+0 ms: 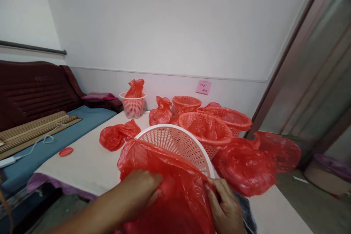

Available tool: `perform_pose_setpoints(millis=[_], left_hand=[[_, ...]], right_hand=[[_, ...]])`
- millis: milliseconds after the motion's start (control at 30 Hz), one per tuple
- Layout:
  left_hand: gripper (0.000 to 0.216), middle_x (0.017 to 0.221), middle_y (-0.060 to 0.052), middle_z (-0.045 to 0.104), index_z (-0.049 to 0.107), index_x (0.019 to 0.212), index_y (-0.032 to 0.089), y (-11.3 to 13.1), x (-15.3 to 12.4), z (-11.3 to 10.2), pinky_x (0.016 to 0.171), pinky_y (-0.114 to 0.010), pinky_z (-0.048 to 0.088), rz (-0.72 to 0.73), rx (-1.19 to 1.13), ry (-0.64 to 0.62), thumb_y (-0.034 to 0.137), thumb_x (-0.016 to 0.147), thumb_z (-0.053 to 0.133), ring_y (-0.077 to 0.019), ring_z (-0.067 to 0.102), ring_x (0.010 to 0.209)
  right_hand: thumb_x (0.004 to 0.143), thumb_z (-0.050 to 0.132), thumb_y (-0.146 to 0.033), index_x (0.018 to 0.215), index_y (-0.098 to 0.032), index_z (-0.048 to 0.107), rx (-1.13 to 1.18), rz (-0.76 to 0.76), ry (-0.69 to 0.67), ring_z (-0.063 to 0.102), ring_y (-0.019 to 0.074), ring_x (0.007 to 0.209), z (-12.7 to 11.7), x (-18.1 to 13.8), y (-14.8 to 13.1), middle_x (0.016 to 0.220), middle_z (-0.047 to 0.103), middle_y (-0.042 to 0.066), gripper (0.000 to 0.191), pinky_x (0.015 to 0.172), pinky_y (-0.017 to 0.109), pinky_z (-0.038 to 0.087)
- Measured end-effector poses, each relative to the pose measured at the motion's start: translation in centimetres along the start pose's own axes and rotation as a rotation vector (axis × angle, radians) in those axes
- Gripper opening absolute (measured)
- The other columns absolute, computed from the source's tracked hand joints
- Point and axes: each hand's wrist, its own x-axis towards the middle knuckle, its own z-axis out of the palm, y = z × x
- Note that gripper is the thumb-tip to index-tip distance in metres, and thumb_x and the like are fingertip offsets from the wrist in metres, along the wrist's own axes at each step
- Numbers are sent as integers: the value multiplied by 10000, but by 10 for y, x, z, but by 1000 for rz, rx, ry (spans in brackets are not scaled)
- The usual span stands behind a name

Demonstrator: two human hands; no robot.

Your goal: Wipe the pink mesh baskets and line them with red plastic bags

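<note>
A large red plastic bag (181, 201) spreads across the near side of a white perforated basket (181, 144), whose far rim and inner wall show above it. My left hand (144, 190), a little blurred, is closed with curled fingers on the front of the bag. At the basket's right side, my right hand (226, 206) grips the bag's edge between thumb and fingers near the rim. The bag hides the basket's near side. Just behind stands a basket lined with red plastic (205, 128).
Tied red bags (112, 137) lie on the table (85, 164), and a bulky red bag (246, 168) sits at its right edge. A small pink basket (134, 106) holds a bag near the wall. A red disc (66, 151) lies left, beside a wooden bench (35, 91).
</note>
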Motion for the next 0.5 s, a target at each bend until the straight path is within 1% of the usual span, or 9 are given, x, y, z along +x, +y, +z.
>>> perform_pose_setpoints(millis=[33, 100, 167, 200, 267, 300, 367, 433, 500], left_hand=[[158, 721, -16, 660, 597, 773, 240, 3, 5, -8, 579, -315, 454, 48, 33, 27, 272, 891, 497, -181, 611, 631], [213, 927, -53, 688, 597, 995, 222, 7, 16, -23, 744, -337, 496, 169, 98, 191, 236, 948, 389, -199, 640, 848], [287, 1179, -106, 648, 538, 1203, 193, 8, 26, -35, 945, -403, 454, 268, 169, 373, 229, 943, 423, -239, 581, 1106], [338, 1259, -126, 613, 516, 1256, 185, 6, 31, -39, 1006, -447, 410, 282, 204, 384, 246, 927, 467, -268, 536, 1186], [349, 1231, -145, 626, 560, 1216, 182, -1, 38, -43, 997, -505, 384, 217, 220, 233, 312, 893, 531, -319, 535, 1167], [297, 1126, -138, 666, 610, 1122, 186, -6, 40, -43, 934, -493, 413, 168, 197, 128, 347, 882, 544, -319, 578, 1069], [195, 852, -77, 686, 647, 859, 203, -14, 44, -43, 758, -396, 446, 106, 126, -25, 364, 876, 538, -250, 613, 808], [236, 672, -9, 616, 578, 679, 208, -20, 47, -42, 615, -302, 397, 103, 55, -69, 323, 876, 516, -168, 552, 631], [228, 609, 34, 529, 501, 633, 211, -22, 51, -42, 553, -258, 349, 96, -16, -62, 252, 858, 495, -128, 487, 579]], right_hand=[[936, 477, -328, 886, -242, 653, 1, -16, 1, 623, 166, 753, 1, 0, -1, 803, 620, 13, 202, 678, 259, 489], [932, 478, -302, 917, -250, 656, 2, -48, -1, 629, 164, 772, 2, 0, -2, 819, 627, 9, 186, 692, 256, 496], [928, 482, -285, 924, -254, 656, 0, -67, 4, 635, 164, 779, 2, -1, -3, 826, 633, 7, 177, 698, 256, 502], [926, 483, -282, 916, -253, 655, -2, -70, 8, 638, 166, 778, 2, -1, -3, 826, 636, 8, 175, 698, 257, 504], [926, 483, -285, 904, -248, 652, -2, -70, -2, 645, 174, 783, 0, -1, -2, 835, 643, 16, 174, 699, 265, 510], [926, 483, -287, 907, -248, 652, -3, -67, -16, 647, 178, 788, 0, -1, 0, 842, 646, 20, 174, 700, 269, 513], [924, 488, -286, 930, -252, 655, -6, -62, -45, 650, 184, 804, -1, -2, 3, 859, 652, 24, 170, 712, 276, 517], [921, 495, -280, 952, -257, 654, -9, -53, -59, 648, 184, 821, 0, -2, 6, 871, 653, 22, 164, 728, 277, 518], [920, 500, -275, 941, -258, 651, 1, -46, -61, 644, 182, 827, 0, -2, 7, 872, 650, 18, 154, 738, 274, 516]])
